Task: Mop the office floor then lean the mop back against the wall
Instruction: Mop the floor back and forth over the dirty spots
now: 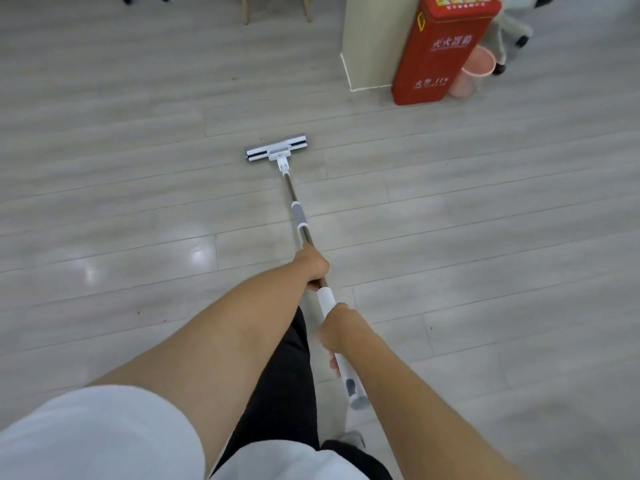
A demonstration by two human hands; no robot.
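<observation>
Head view: mop (300,216) out front, mop head (276,152) flat on the floor (121,202), in the open middle, well short of the pillar (374,39), red box (440,53) and pink bin (472,72). Left hand (313,265) wraps the shaft midway, right hand (334,336) grips the white top end just behind it. Reads as mid-mopping; can't tell how much is covered. Lean against wall not yet done

Red fire-extinguisher box (440,53) upright against cream pillar (374,39), pink waste bin (473,71) just right of box, office chair base (509,31) behind bin, wooden legs (307,8) top centre
</observation>
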